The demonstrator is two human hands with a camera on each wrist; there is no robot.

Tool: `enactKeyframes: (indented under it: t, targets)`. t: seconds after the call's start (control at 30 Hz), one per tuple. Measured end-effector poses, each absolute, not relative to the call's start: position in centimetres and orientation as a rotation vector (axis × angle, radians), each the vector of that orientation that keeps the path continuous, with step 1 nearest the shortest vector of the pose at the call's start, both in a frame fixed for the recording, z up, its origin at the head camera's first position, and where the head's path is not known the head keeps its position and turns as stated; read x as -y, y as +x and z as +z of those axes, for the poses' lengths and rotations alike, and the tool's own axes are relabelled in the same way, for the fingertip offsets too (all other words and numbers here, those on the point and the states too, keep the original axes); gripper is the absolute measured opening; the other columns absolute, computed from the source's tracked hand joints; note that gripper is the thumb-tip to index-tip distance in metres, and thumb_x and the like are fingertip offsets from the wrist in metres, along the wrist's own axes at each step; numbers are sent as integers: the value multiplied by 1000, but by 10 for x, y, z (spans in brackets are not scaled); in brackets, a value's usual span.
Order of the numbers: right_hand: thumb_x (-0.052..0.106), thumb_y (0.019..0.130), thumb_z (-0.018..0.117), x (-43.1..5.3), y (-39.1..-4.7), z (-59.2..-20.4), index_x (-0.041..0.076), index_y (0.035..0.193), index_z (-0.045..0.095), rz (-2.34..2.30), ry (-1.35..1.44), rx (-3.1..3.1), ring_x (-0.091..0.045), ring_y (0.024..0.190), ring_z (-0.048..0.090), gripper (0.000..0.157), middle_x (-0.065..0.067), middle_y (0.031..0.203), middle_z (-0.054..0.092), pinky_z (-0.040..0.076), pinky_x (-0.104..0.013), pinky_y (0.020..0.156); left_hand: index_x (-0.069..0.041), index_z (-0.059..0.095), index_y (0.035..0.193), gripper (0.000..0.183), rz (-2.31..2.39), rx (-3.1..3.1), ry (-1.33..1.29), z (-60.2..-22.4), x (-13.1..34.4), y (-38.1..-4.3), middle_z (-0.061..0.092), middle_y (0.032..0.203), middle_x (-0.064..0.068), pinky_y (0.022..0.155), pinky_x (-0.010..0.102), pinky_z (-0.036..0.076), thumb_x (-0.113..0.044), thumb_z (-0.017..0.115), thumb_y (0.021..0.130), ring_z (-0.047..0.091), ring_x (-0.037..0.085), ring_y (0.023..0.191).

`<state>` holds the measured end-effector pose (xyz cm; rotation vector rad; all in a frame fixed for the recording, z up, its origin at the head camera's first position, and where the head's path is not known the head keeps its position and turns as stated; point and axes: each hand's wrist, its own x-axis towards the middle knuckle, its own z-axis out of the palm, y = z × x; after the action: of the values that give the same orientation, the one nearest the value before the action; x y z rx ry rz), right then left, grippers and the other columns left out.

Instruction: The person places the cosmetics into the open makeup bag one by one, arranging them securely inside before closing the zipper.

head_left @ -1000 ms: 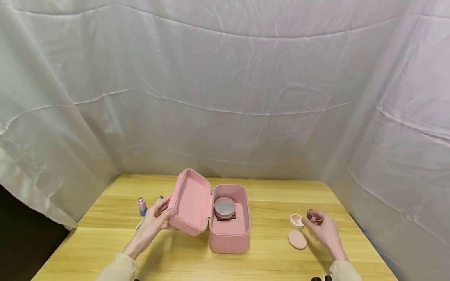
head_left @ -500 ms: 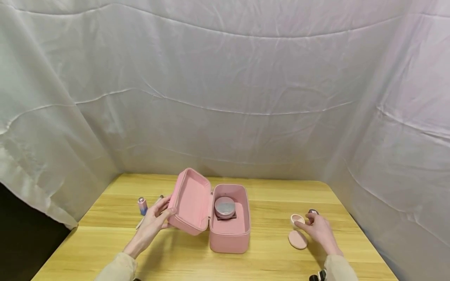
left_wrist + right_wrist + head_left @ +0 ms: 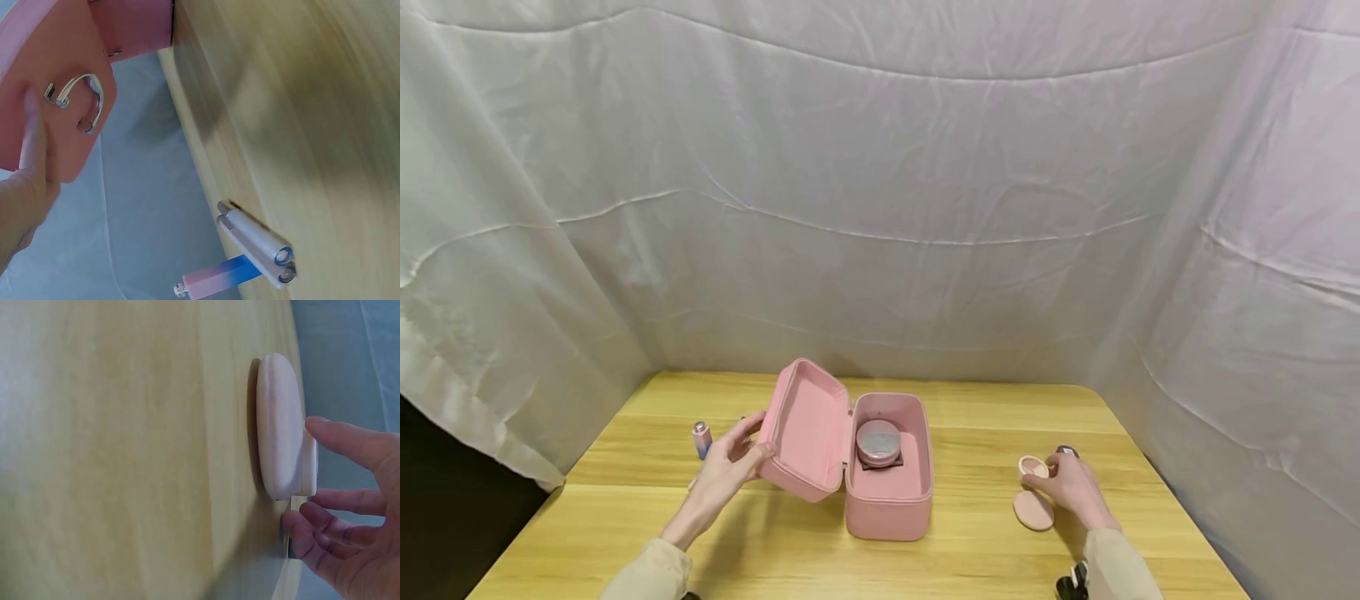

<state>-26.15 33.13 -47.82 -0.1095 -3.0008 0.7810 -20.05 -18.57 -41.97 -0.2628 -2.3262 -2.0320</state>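
Note:
A pink cosmetic case (image 3: 889, 518) stands unzipped, its lid (image 3: 808, 433) swung out to the left. My left hand (image 3: 722, 473) holds the lid's outer edge, thumb on the rim and fingers behind. A metal-ended handle (image 3: 97, 103) shows beside those fingers in the left wrist view. Inside the case lies a round container with a clear top (image 3: 879, 442) on a dark flat square. At right, my right hand (image 3: 1078, 487) pinches a small round pale powder compact (image 3: 1033, 468) between thumb and fingers, against the table. A round pink powder puff (image 3: 1033, 510) lies just in front, partly covering the compact in the right wrist view.
A pink-to-blue tube with a silver top (image 3: 702, 439) stands left of the left hand. Two slim pale pen-like sticks (image 3: 256, 240) lie near it. A small dark item (image 3: 1067, 451) sits beyond the right fingers. Grey-white cloth (image 3: 880, 250) hangs behind the wooden table (image 3: 985, 550).
My right hand has moved left from the small dark item to the pale compact, its thumb and fingers now at the compact's sides. My left hand and the lid stay put.

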Motion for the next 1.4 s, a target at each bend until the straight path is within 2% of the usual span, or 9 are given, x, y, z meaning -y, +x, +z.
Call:
enactKeyframes:
  t: [0.07,0.13,0.47,1.0,1.27,1.4]
  targets:
    - [35,79,82,-331,-263,-478,2,88,60,782,-105,2995,-22,78,54,41,-9,88,64,43,-31,65,2,32,155,63,-1991,2334,-268,-418,186,-201,40,154,27,86,20,58,-14,58,100,58,-8,108]
    - [33,78,82,-331,-265,-478,0,93,63,792,-104,2993,-23,79,54,42,-11,89,63,43,-31,66,3,32,154,63,-1967,2339,-278,-416,186,-201,40,155,27,85,17,56,-14,59,99,57,-11,106]
    - [33,78,83,-328,-271,-478,-9,107,66,776,-77,3008,-25,81,56,54,-16,94,63,46,-34,67,3,36,153,63,-1895,2402,-219,-411,187,-202,43,154,25,88,12,52,-18,62,99,58,-11,104]
    - [29,80,81,-325,-272,-478,-3,98,68,817,-68,2960,-20,73,52,39,-8,81,63,40,-29,62,3,36,153,61,-1979,2367,-199,-412,189,-201,43,153,25,85,13,54,-12,60,99,60,-7,102]
    - [28,80,80,-318,-269,-470,-5,115,67,899,-8,2895,-20,84,62,50,-13,96,72,49,-30,70,5,35,152,60,-1988,2355,-211,-412,188,-202,42,153,27,85,13,54,-9,59,99,60,-8,103]
    - [27,81,80,-312,-268,-464,-4,117,68,929,34,2868,-19,86,64,49,-13,99,73,51,-28,71,6,35,152,59,-1990,2343,-220,-412,188,-202,42,153,28,85,13,54,-7,58,99,60,-9,102]
